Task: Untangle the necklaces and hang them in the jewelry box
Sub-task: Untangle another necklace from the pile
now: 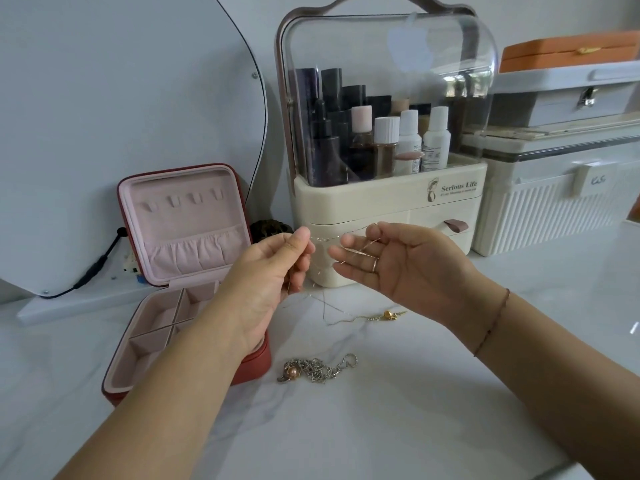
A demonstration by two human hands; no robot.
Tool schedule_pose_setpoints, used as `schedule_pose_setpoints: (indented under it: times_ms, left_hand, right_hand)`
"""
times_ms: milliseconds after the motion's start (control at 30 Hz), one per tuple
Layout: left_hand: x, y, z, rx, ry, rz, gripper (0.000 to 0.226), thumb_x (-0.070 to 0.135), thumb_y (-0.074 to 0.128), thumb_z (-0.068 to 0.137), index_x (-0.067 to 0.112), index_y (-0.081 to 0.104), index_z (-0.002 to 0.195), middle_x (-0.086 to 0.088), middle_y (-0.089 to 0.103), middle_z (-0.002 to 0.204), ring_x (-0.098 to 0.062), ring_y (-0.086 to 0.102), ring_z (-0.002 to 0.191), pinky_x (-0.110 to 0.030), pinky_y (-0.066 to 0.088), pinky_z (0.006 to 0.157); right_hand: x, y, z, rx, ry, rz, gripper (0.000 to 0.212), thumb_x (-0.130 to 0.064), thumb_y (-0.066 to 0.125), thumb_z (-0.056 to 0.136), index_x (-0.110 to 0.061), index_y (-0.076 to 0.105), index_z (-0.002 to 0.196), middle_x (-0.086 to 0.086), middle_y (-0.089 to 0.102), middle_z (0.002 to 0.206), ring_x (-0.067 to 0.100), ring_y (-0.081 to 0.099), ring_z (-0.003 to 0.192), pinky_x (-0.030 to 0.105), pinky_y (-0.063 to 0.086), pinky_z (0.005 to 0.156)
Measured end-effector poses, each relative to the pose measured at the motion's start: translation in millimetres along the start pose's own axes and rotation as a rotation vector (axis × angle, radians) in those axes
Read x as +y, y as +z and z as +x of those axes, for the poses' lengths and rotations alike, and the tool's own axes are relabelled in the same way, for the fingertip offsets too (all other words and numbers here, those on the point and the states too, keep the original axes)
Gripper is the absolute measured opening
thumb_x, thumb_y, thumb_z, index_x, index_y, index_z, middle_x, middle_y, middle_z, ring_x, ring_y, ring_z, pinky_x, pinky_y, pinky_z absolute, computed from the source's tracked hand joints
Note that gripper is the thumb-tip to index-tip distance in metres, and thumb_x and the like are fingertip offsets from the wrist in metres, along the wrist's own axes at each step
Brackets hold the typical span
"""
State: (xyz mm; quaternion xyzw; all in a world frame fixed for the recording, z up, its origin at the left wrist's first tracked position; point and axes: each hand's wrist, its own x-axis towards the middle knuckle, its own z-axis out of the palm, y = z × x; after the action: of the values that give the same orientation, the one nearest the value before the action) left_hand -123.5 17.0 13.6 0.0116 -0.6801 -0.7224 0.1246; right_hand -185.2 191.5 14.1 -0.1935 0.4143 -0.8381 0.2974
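Note:
A thin gold chain (329, 239) stretches between my two raised hands. My left hand (273, 271) pinches one part of it between thumb and fingers. My right hand (391, 261) is palm up, and the chain runs across its loosely curled fingers. The chain's loose end trails down to the marble top, where a gold pendant (387, 315) lies. A second, thicker silver chain with a pink pearl (313, 368) lies bunched on the top nearer to me. The red jewelry box (180, 251) stands open at the left, its pink lid upright with small hooks and a pouch.
A cream cosmetics organizer (388, 209) with a clear dome and bottles stands right behind my hands. White and grey storage boxes (554, 209) are stacked at the right. A round mirror (121, 116) with a black cable leans at the left.

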Motion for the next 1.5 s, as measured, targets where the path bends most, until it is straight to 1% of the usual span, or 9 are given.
schedule_pose_setpoints:
  times_ms: [100,167,333,500,733,867,1000,1233,1500]
  left_hand:
    - [1,0,0,0.017,0.009,0.018,0.022,0.038,0.062,0.074,0.016,0.064,0.072,0.007,0.051,0.058,-0.005,0.039,0.048,-0.019,0.033,0.056]
    - [2,0,0,0.025,0.017,0.024,0.022,0.038,0.063,0.072,0.017,0.066,0.070,0.007,0.051,0.058,-0.005,0.037,0.047,-0.017,0.030,0.051]
    - [3,-4,1,0.086,0.058,0.103,0.027,0.043,0.066,0.067,0.017,0.071,0.073,0.011,0.051,0.059,-0.002,0.037,0.047,-0.012,0.026,0.043]
    - [5,-6,1,0.138,0.085,0.169,0.020,0.033,0.064,0.082,0.014,0.070,0.079,0.015,0.051,0.049,0.001,0.041,0.037,-0.012,0.024,0.039]
    - [5,-7,2,0.146,0.123,0.164,0.021,0.039,0.067,0.077,0.018,0.072,0.076,0.004,0.042,0.057,-0.004,0.026,0.038,-0.016,0.020,0.039]
    - [5,-9,3,0.167,0.138,0.162,0.029,0.048,0.067,0.066,0.021,0.074,0.074,0.005,0.040,0.057,-0.005,0.027,0.038,-0.014,0.022,0.037]
    - [6,-11,5,0.187,0.133,0.150,0.020,0.039,0.068,0.079,0.020,0.074,0.072,0.004,0.037,0.056,-0.005,0.022,0.039,-0.015,0.019,0.036]
    - [9,-12,4,0.222,0.130,0.146,0.021,0.042,0.067,0.079,0.025,0.075,0.069,0.007,0.038,0.054,-0.007,0.022,0.041,-0.017,0.020,0.039]
    - [11,-7,1,0.162,0.118,0.115,0.028,0.036,0.060,0.089,0.015,0.074,0.075,0.003,0.042,0.053,-0.005,0.022,0.037,-0.014,0.019,0.036]
  right_hand:
    - [0,2,-2,-0.009,0.011,-0.001,0.023,-0.012,0.034,0.099,-0.010,0.048,0.080,0.012,0.062,0.077,0.027,0.068,0.072,0.044,0.058,0.083]
    - [1,3,-2,0.018,0.021,-0.064,0.022,-0.014,0.035,0.100,-0.011,0.046,0.081,0.008,0.058,0.071,0.018,0.057,0.053,0.036,0.059,0.064]
    - [4,3,-2,0.103,0.061,-0.284,0.021,-0.016,0.042,0.100,-0.016,0.043,0.078,0.004,0.053,0.066,0.009,0.031,0.042,0.018,0.031,0.036]
    - [7,3,-5,0.093,0.116,-0.473,0.018,-0.017,0.048,0.099,-0.017,0.047,0.081,0.006,0.059,0.076,0.007,0.023,0.043,0.015,0.021,0.036]
    - [6,6,-8,0.047,0.132,-0.573,0.016,-0.018,0.047,0.099,-0.016,0.045,0.084,0.013,0.070,0.097,0.006,0.019,0.042,0.015,0.020,0.037]
    - [6,7,-9,0.026,0.131,-0.581,0.015,-0.017,0.046,0.099,-0.015,0.045,0.084,0.011,0.070,0.093,0.006,0.019,0.042,0.015,0.021,0.037]
    - [4,4,-8,0.053,0.112,-0.566,0.014,-0.016,0.050,0.097,-0.014,0.049,0.084,0.008,0.067,0.088,0.006,0.023,0.043,0.015,0.025,0.038]
    - [-1,1,-10,0.079,-0.085,-0.741,0.010,-0.006,0.059,0.091,-0.011,0.052,0.094,0.006,0.058,0.073,0.009,0.028,0.047,0.017,0.026,0.043]
    - [7,9,-12,0.043,-0.291,-1.048,0.013,-0.005,0.067,0.086,-0.015,0.061,0.080,-0.009,0.059,0.076,0.001,0.044,0.050,0.008,0.035,0.052]
